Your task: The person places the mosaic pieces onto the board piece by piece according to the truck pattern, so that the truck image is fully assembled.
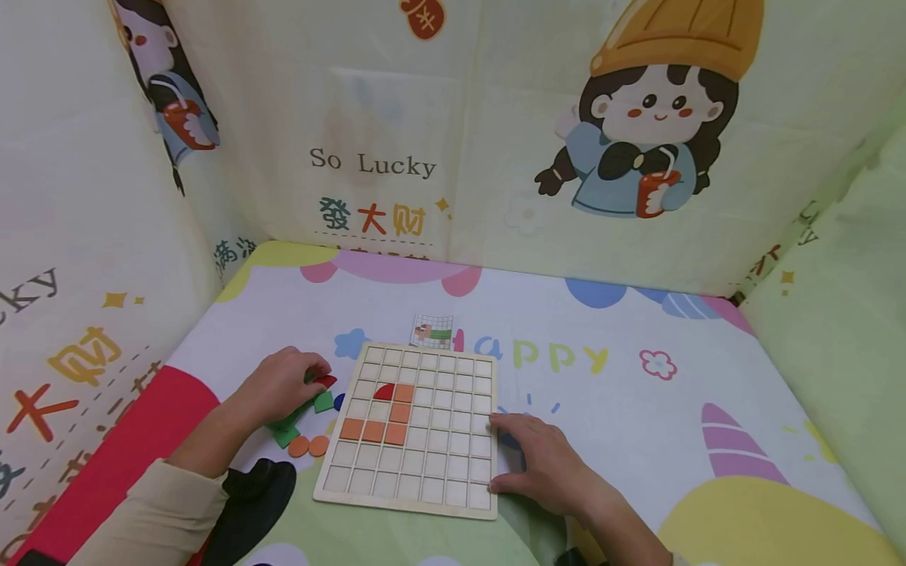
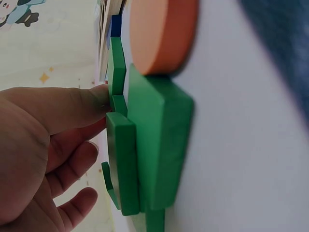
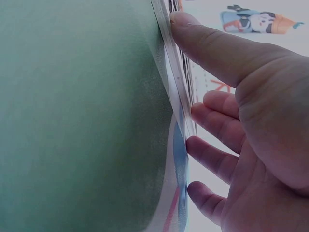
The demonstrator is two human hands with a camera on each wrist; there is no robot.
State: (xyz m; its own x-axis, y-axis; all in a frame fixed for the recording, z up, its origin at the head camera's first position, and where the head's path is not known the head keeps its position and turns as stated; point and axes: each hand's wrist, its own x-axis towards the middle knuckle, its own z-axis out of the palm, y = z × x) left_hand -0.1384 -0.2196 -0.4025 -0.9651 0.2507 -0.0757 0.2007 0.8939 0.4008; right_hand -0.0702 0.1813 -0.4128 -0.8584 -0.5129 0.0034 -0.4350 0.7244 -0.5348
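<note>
The left hand (image 1: 285, 384) bends at a flat red piece (image 1: 326, 381), its grip impossible to tell; the right hand (image 1: 550, 467), fingers loosely extended, touches a pale wooden grid board (image 1: 433, 465). A stray left-finger brush could scatter the crowded flat green pieces (image 2: 159, 145) beside it.

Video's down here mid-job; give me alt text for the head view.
Left hand at a loose red piece, grip unclear, left of a wooden grid board holding five orange squares and a red quarter-circle. Right hand touches the board's right edge; a small picture card lies by its far edge.
</note>
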